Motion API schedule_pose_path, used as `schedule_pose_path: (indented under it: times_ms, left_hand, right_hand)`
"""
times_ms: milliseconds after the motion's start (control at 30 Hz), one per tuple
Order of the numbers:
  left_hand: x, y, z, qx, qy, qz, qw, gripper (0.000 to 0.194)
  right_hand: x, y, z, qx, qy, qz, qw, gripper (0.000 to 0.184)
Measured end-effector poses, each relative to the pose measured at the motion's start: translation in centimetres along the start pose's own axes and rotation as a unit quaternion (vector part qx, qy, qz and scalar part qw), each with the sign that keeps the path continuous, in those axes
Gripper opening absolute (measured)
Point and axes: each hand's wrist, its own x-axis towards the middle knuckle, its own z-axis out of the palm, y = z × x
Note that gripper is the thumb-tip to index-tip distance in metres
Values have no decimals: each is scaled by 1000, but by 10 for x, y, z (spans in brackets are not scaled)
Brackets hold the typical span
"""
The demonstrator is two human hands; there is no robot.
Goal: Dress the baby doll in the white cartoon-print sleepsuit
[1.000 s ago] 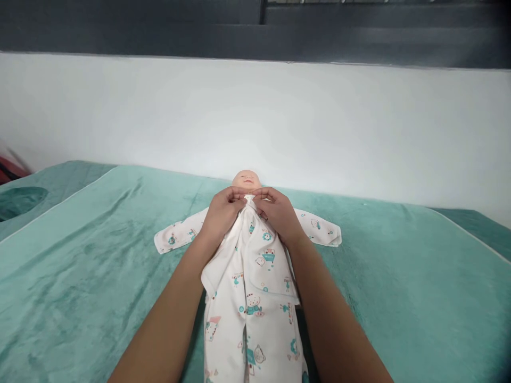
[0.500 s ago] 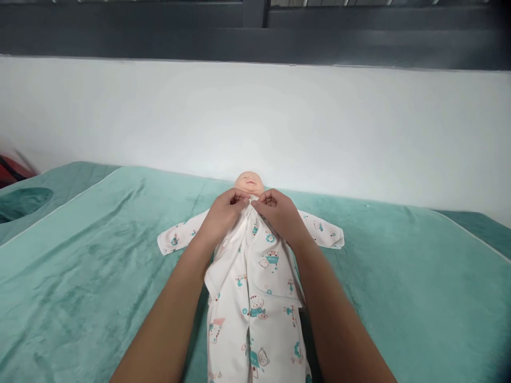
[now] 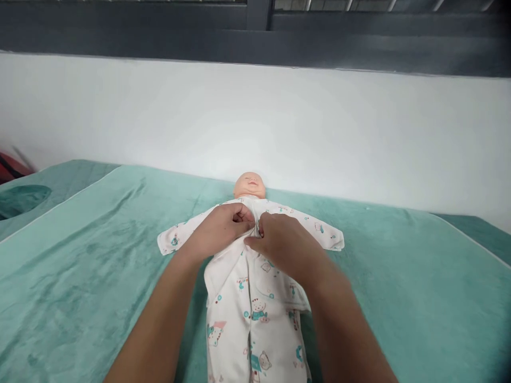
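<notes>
A baby doll (image 3: 249, 185) lies on its back, its head towards the wall. It wears a white baby shirt (image 3: 319, 226) printed with small animals, both sleeves spread out sideways, over matching trousers (image 3: 267, 340). At the chest, my left hand (image 3: 229, 226) pinches the shirt's front edge between thumb and fingers. Close beside it, my right hand (image 3: 281, 242) has its fingers curled on the other side of the front, thumb pointing left. The fastening between my fingertips is hidden.
A green plush cover (image 3: 403, 287) spreads under the doll, with an oval hole (image 3: 24, 201) at the far left. Behind stands a white wall (image 3: 255, 117) below a dark window frame (image 3: 159, 34). Something red (image 3: 11, 167) shows at the left edge.
Both hands have moved from the shirt's neckline down to the chest, uncovering the collar and shoulders. My right hand has turned so its back faces up more.
</notes>
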Motion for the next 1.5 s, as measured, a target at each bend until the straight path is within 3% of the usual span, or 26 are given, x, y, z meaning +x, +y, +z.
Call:
schedule_pose_path:
  times_ms: [100,200,300,433,567,833,1233,1500]
  left_hand:
    - [2,-3,-2,-35,5,-2,999,16]
    - [4,-4,-4,-93,23,-18,995,16]
    - [6,-5,-4,-154,36,-21,987,16]
    - [8,-6,0,-209,36,-26,977,15]
    - [9,-5,3,-243,39,-34,969,17]
    - [11,-7,3,-209,40,-38,976,16]
    - [12,-9,8,-185,54,-16,981,9]
    - [13,-10,10,-217,64,-20,974,18]
  right_hand:
    - [5,4,1,2,-6,7,1000,24]
    - [14,18,-1,115,-50,29,992,25]
    - [23,34,-3,316,-98,38,943,23]
    - [29,42,0,481,-51,-1,875,27]
    - [32,35,10,499,-62,-13,864,26]
    - [36,38,19,528,-78,-24,845,28]
    - [39,43,22,544,-66,-37,836,25]
    - [38,45,23,530,-72,-31,844,27]
